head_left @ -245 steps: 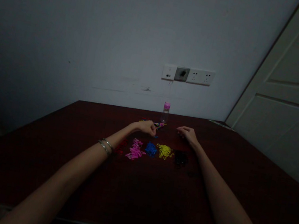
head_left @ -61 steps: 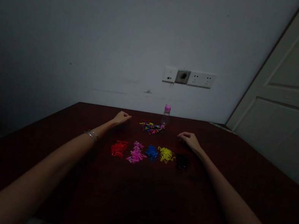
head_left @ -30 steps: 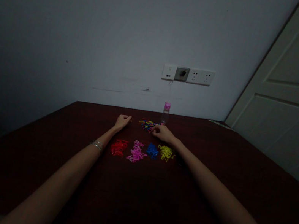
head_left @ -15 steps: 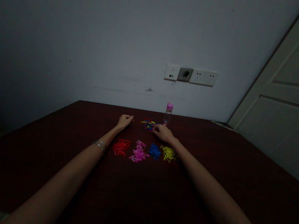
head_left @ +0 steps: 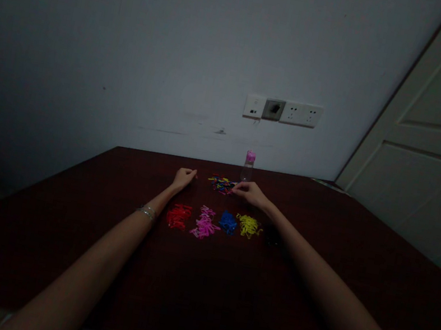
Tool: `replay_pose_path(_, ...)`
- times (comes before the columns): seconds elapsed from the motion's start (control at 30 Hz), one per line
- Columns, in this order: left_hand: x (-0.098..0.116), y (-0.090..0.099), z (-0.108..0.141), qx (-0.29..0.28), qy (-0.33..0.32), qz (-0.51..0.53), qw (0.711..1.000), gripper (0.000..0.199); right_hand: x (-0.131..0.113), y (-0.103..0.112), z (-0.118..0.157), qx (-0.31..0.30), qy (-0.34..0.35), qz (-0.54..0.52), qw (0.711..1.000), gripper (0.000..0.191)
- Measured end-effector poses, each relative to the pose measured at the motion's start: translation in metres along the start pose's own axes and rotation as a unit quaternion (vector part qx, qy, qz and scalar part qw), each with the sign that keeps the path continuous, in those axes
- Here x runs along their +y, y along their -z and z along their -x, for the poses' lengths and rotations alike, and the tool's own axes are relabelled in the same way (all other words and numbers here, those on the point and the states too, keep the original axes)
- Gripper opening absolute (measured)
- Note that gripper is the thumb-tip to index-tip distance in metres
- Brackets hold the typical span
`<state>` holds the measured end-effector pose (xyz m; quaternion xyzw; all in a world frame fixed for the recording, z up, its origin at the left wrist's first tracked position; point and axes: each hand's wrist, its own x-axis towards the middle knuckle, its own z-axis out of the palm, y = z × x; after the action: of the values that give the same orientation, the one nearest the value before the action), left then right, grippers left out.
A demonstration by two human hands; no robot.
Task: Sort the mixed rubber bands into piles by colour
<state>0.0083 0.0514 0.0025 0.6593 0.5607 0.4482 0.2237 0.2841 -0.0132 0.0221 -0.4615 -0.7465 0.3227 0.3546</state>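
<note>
Small plastic pieces lie in separate piles on the dark red table: a red pile point(head_left: 179, 216), a pink pile point(head_left: 205, 224), a blue pile point(head_left: 228, 222) and a yellow pile point(head_left: 249, 226). Behind them is a mixed-colour pile point(head_left: 222, 184). My right hand point(head_left: 250, 193) is at the right edge of the mixed pile, its fingers pinched together; whatever they hold is too small to make out. My left hand point(head_left: 184, 178) rests on the table left of the mixed pile, fingers curled closed, and its contents are hidden.
A clear bottle with a pink cap point(head_left: 249, 165) stands behind my right hand. Faint dark pieces point(head_left: 273, 239) lie beside my right forearm. Wall sockets point(head_left: 283, 111) are above the table's back edge, and a pale door point(head_left: 434, 134) is at the right.
My right hand has moved right and slightly up, uncovering more of the mixed pile. The dark pieces beside the right forearm now show. My left hand has stayed where it was.
</note>
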Motion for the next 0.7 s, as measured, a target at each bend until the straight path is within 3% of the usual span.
replay_pose_path(0.2, 0.0, 0.0, 0.0, -0.001, 0.0, 0.002, 1.0, 0.036, -0.016, 0.006, 0.008, -0.05, -0.104, -0.071, 0.991, 0.019)
replay_pose_path(0.37, -0.003, 0.0, -0.001, -0.001, 0.0, -0.002, 1.0, 0.037, -0.03, 0.008, 0.016, -0.044, -0.149, -0.116, 0.981, 0.016)
replay_pose_path(0.57, -0.001, 0.0, -0.001, 0.0, -0.002, 0.0, 1.0, 0.037, -0.036, 0.008, 0.018, -0.064, -0.141, -0.101, 0.983, 0.022)
replay_pose_path(0.7, -0.001, -0.001, -0.001, -0.001, -0.003, -0.002, 1.0, 0.037, -0.041, -0.006, 0.014, -0.077, -0.094, -0.036, 0.992, 0.022)
